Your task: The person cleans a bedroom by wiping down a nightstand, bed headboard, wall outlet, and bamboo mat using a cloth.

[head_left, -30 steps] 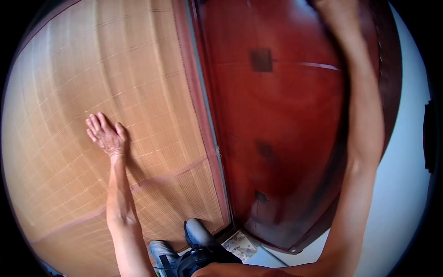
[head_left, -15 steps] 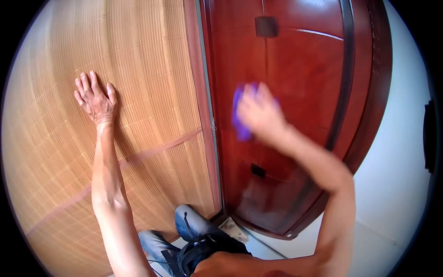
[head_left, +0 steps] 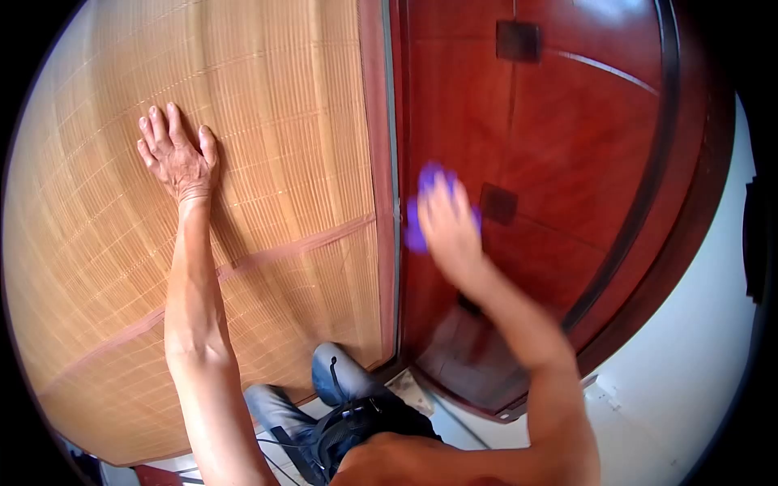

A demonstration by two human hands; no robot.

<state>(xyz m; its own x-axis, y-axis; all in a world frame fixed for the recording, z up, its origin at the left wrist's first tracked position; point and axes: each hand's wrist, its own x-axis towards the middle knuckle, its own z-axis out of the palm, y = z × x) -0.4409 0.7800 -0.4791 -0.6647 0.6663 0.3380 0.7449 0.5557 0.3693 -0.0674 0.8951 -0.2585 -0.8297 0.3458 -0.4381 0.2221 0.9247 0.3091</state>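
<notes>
My left hand (head_left: pixel 180 162) lies flat on a woven bamboo mat (head_left: pixel 284 154), its fingers stretched out and holding nothing. On the right, my right hand (head_left: pixel 450 227) presses a purple cloth (head_left: pixel 416 231) against a glossy dark-red wooden headboard-like panel (head_left: pixel 579 146). The cloth shows on both sides of the fingers and beyond their tips. The hand is slightly smeared by motion, and its palm is hidden. Dark square inlays (head_left: pixel 519 41) and thin lines mark the panel, and one inlay (head_left: pixel 498 204) sits just right of the hand.
A brownish-pink border (head_left: pixel 381 267) edges the mat beside the panel. My knees in jeans (head_left: pixel 332 377) touch or nearly touch the mat's near edge. A pale wall or floor surface (head_left: pixel 648 389) lies right of the panel, and a dark object (head_left: pixel 754 243) stands at the far right.
My right hand has moved down the panel with the purple cloth, toward its left edge. My left hand stays flat on the mat. The view has shifted, so the panel appears farther right.
</notes>
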